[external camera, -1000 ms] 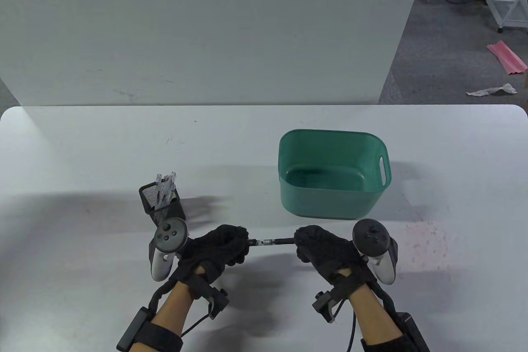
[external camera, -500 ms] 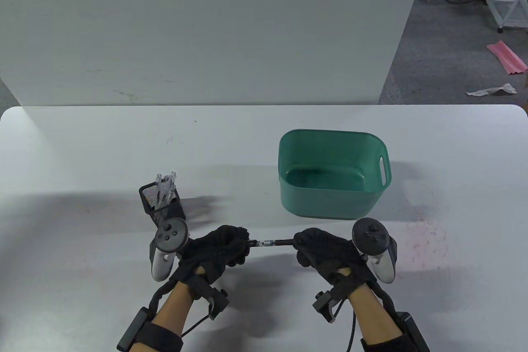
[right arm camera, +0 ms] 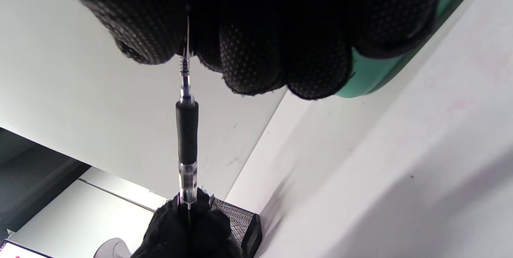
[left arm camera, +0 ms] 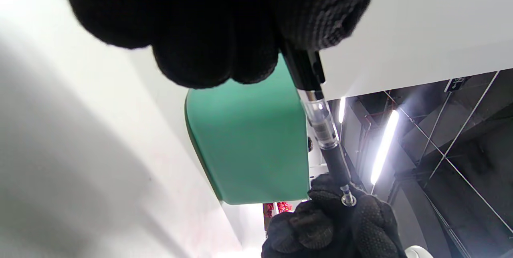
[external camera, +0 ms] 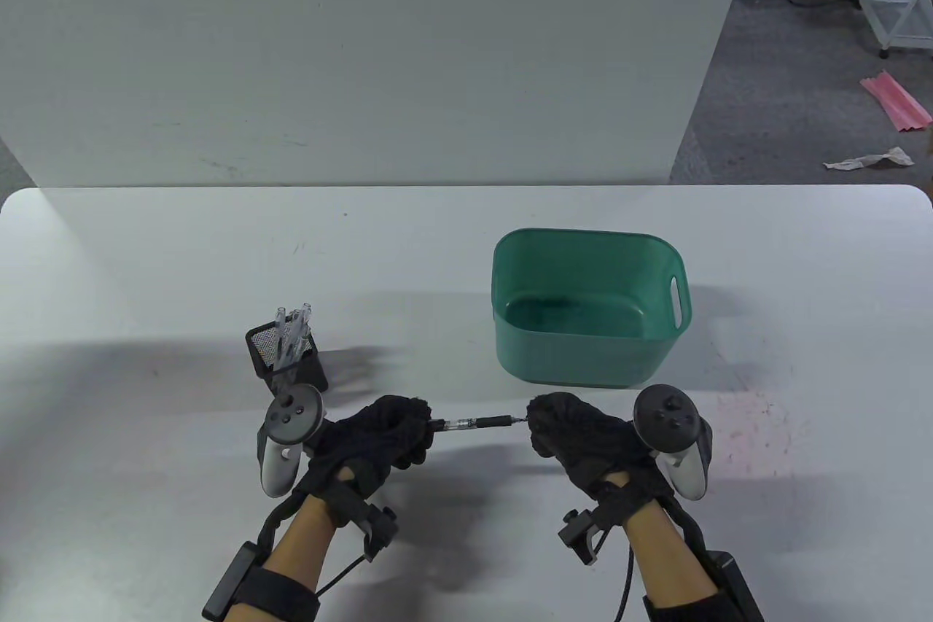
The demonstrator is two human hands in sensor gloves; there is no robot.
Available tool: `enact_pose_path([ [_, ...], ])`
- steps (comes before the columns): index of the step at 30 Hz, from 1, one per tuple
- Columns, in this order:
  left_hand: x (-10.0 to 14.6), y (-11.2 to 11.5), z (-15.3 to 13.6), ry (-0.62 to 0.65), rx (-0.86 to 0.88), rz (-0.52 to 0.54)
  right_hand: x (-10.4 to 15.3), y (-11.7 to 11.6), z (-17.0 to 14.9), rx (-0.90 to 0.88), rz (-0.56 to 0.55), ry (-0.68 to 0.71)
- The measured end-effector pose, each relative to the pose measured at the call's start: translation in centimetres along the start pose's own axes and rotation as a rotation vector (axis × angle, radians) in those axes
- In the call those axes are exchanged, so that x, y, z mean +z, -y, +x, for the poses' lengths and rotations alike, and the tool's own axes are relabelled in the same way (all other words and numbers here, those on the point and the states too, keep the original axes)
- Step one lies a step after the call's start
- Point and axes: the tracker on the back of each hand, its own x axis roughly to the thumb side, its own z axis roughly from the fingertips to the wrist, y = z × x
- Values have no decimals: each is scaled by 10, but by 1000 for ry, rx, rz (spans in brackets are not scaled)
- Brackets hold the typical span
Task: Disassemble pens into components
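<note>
A pen (external camera: 474, 424) with a clear barrel and black rubber grip hangs level above the table between both hands. My left hand (external camera: 419, 425) grips its clear barrel end. My right hand (external camera: 536, 421) pinches the metal tip (left arm camera: 348, 200) at the other end. In the right wrist view a small spring (right arm camera: 184, 65) and thin refill show between the black grip (right arm camera: 187, 130) and my right fingers (right arm camera: 248, 49). The left wrist view shows the pen (left arm camera: 320, 123) running from my left fingers (left arm camera: 224, 49) down to the right hand (left arm camera: 340, 226).
A black mesh pen holder (external camera: 286, 352) with several clear pens stands just behind the left hand. A green plastic bin (external camera: 583, 308) with a side handle sits behind the right hand. The white table (external camera: 146, 272) ends at a white wall panel.
The right hand has shifted a little right and the left a little left. The tip end has drawn away from the black grip, baring the spring and refill.
</note>
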Motion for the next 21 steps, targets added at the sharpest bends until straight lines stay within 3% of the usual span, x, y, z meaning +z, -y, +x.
enact_pose_path([
  [11,1,-10,-9,-27,60,17,4,11,10,57,-69,45],
  [17,5,-16,-7,-32,80,68,-2,35,37,221,-349,89],
  [21,7,-18,-6,-42,82,100,-26,46,56,294,-438,-28],
])
